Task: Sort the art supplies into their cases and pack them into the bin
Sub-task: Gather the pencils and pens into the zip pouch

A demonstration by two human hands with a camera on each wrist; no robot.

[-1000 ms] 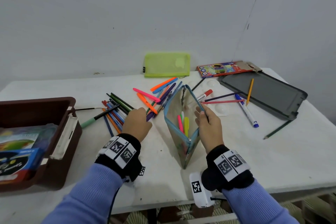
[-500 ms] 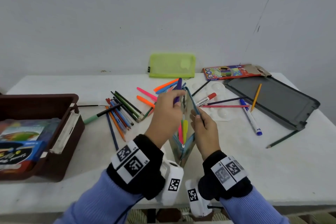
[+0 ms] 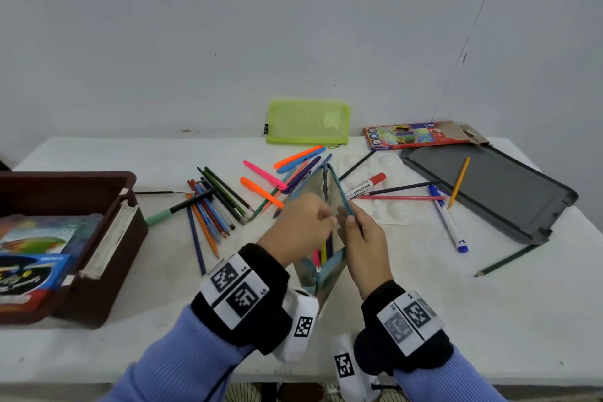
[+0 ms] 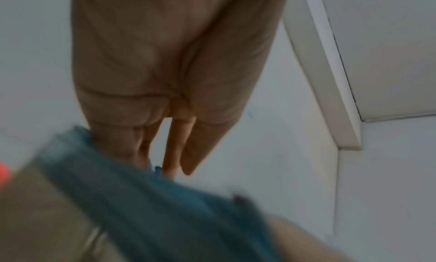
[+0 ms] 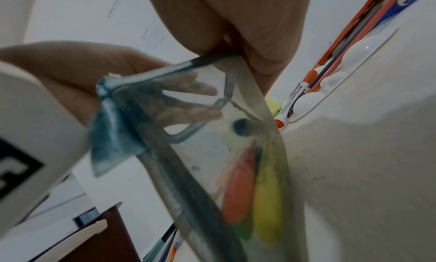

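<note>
A clear pouch with blue trim (image 3: 329, 271) stands upright at the middle of the table. My right hand (image 3: 352, 220) pinches its right rim and holds the mouth apart. My left hand (image 3: 328, 217) is over the mouth, its straight fingers (image 5: 188, 102) showing through the clear wall, and it holds nothing. Pink, yellow and purple pens (image 3: 323, 253) stand inside the pouch (image 5: 188, 154). Loose felt pens (image 3: 280, 173) and coloured pencils (image 3: 212, 209) lie behind and to the left. In the left wrist view the blue trim (image 4: 141, 200) is blurred.
A brown bin (image 3: 65, 176) holding boxes sits at the left edge. A green mesh pouch (image 3: 308, 122) and a pencil box (image 3: 414, 134) lie by the wall. On the right are an open grey case (image 3: 489, 192), a white palette (image 3: 388, 209) and markers (image 3: 365, 186).
My left hand took a purple pen from the pile, carried it over the pouch and let it drop inside. My right hand kept its hold on the rim.
</note>
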